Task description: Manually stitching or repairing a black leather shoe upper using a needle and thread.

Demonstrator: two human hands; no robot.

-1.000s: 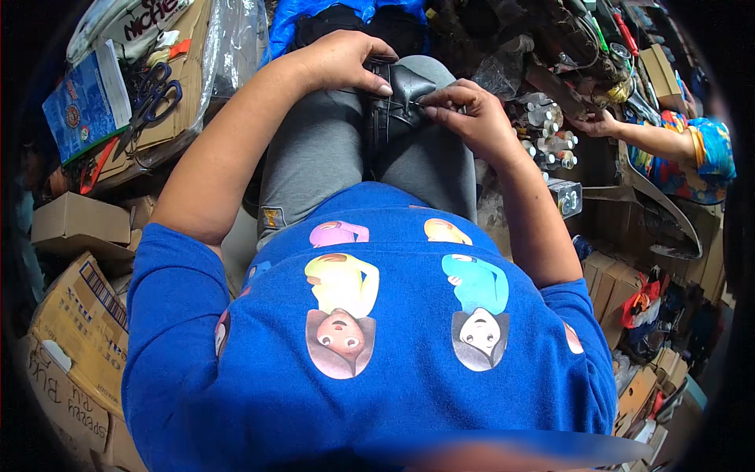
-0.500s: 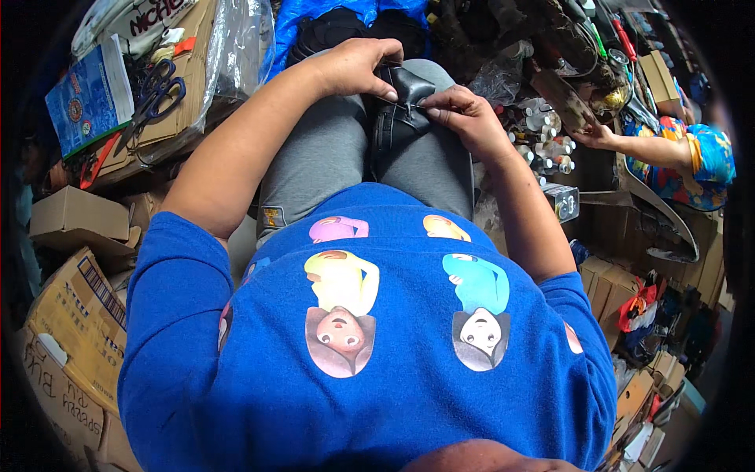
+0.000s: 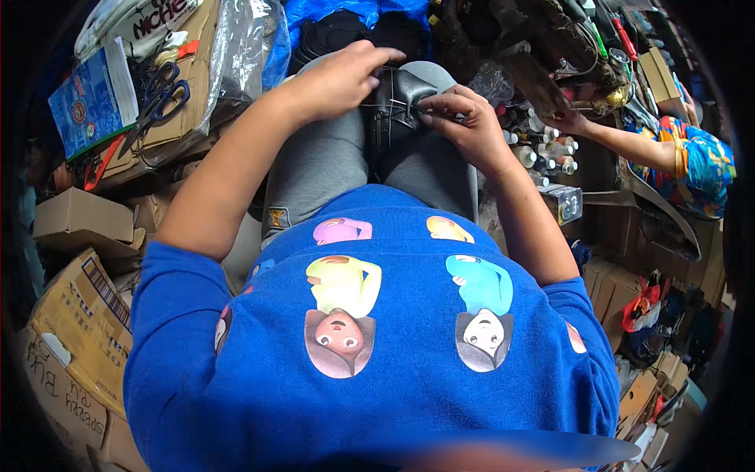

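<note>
A black leather shoe [image 3: 387, 134] rests across my lap, between my grey-trousered thighs. My right hand [image 3: 460, 118] is closed at its right side, thumb and forefinger pinching the leather edge near the middle. A thin dark thread [image 3: 376, 105] runs leftward from the shoe toward my left hand [image 3: 338, 86]. That hand is curled, forefinger pointing right above the shoe, and seems to grip the thread. Short pale glints lie on the leather by my right fingertips; too small to name.
Scissors [image 3: 161, 94] and a blue book [image 3: 93, 98] lie on cardboard at left. Cardboard boxes [image 3: 82, 220] stand below them. Several small bottles [image 3: 543, 149] are grouped at right, where another person's arm [image 3: 629, 141] reaches in. A blue plastic sheet [image 3: 346, 8] lies ahead.
My left hand has moved left, off the shoe, and the thread now stretches between. My right hand remains at the shoe. The other person's arm has shifted slightly.
</note>
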